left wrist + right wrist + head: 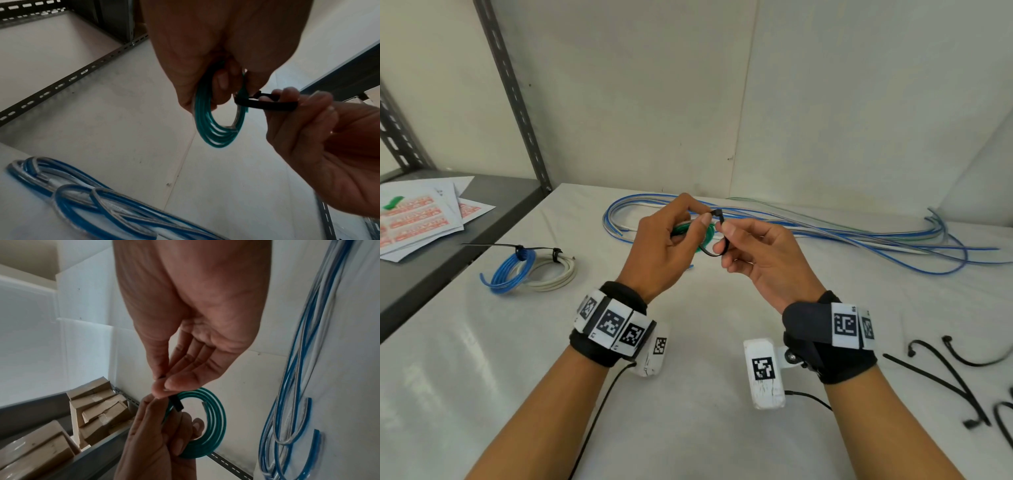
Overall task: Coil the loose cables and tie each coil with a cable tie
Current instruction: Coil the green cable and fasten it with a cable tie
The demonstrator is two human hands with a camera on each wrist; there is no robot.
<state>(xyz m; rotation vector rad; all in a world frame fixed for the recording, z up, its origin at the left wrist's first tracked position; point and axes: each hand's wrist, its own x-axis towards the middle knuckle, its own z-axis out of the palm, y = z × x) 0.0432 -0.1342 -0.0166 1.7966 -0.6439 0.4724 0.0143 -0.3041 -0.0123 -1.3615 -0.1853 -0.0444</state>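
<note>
Above the middle of the white tabletop (688, 342), the left hand (664, 246) holds a small coil of green plastic-sheathed cable (218, 123), its fingers curled through and round the turns, thumb uppermost. Just to its right, the right hand (760, 253) pinches a thin black plastic cable tie (267, 104) between thumb and forefinger, the other fingers loosely spread. The tie is bent into a loop round one side of the coil, and its square head (717, 213) sits at the left thumb tip, touching or nearly so. The coming move appears to turn on this: the tie's tail, in the right hand's pinch, lies beside the head, and its free end must line up with the head's slot. Whether the tail has entered the slot cannot be told. Both forearms rise from the near edge, palms turned inward toward each other.

Farther out, a tied blue cable coil (512, 274) and a tied white cable coil (554, 274) lie together on the left. Loose blue and clear cables (825, 233) stretch along the far edge, with their long axis left to right. Spare black ties (955, 370) lie at the right.
</note>
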